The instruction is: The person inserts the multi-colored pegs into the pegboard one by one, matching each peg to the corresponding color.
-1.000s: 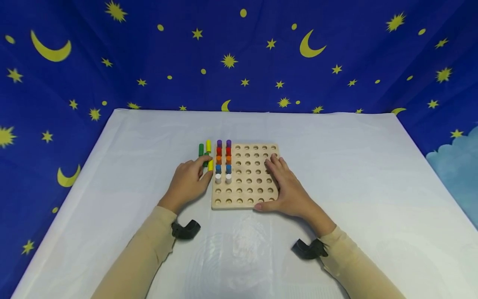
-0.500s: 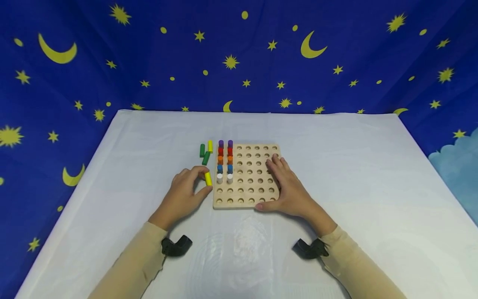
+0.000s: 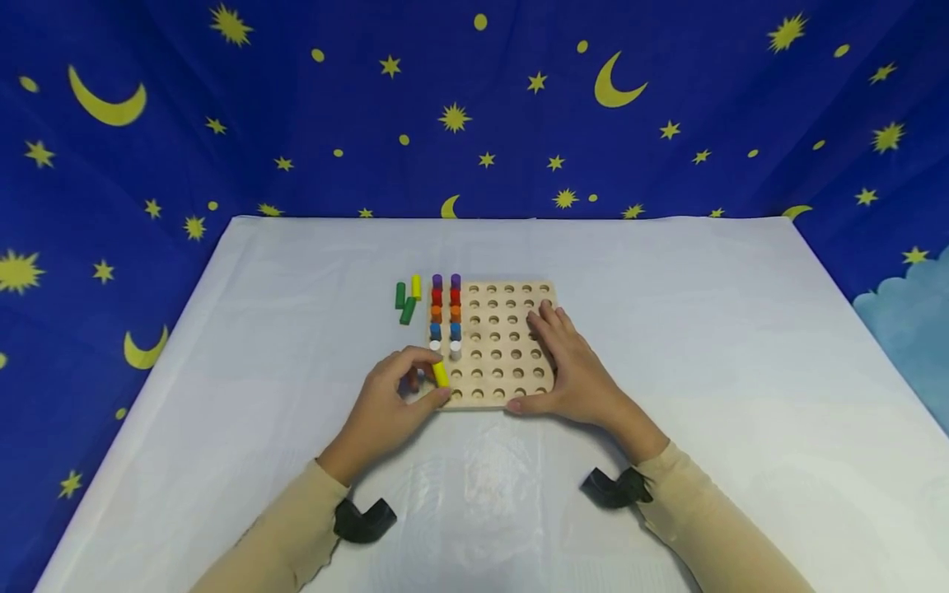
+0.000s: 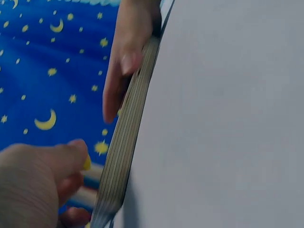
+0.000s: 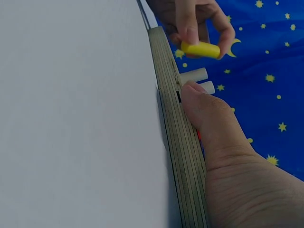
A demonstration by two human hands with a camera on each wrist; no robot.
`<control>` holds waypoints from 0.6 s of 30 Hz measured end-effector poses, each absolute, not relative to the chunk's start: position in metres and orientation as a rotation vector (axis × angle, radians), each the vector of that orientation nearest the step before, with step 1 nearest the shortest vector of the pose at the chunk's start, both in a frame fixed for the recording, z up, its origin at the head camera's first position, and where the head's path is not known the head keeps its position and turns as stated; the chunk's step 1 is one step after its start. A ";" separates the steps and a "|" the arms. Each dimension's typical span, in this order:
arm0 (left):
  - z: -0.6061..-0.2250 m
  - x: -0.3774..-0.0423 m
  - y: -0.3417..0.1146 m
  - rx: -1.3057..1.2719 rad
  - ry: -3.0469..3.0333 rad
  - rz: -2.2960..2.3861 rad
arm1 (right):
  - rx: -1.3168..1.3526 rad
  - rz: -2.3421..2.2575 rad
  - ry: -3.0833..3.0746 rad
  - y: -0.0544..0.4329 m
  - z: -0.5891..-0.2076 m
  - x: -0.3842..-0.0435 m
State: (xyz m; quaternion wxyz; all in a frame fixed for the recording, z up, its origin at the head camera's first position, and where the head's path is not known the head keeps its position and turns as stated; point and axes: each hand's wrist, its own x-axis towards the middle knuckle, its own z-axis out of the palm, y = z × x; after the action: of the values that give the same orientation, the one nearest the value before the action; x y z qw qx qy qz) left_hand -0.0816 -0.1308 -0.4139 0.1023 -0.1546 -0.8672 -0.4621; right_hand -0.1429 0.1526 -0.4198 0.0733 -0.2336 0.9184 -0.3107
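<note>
My left hand pinches a yellow peg between thumb and fingertips, over the near left corner of a wooden pegboard. In the right wrist view that yellow peg is tilted and apart from the board's edge. Two columns of pegs stand at the board's left side: purple, red, orange, blue and white. My right hand rests on the board's right side, its thumb at the front edge and its fingers extended over the holes.
Left of the board, a loose yellow peg and two green pegs, one upright in view and one slanted, lie on the white tablecloth. A blue curtain with stars and moons hangs behind.
My left hand has drawn the yellow peg away from the loose pegs, toward me, then right over the board's near left corner. My right hand has stayed in place.
</note>
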 end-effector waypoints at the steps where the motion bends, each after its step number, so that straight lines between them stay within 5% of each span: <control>1: -0.414 -0.082 -0.127 -0.468 -2.556 -1.348 | -0.700 -0.931 2.759 0.153 -0.419 -0.143; 18: -0.416 -0.088 -0.104 -0.395 -2.559 -1.070 | -0.693 -0.925 2.763 0.153 -0.421 -0.143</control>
State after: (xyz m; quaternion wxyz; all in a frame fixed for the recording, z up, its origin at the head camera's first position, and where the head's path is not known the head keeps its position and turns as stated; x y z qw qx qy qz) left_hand -0.0876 -0.1039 -0.4156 0.1693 -0.1388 -0.9002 -0.3765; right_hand -0.1434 0.1531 -0.4209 0.0735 -0.2307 0.9200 -0.3082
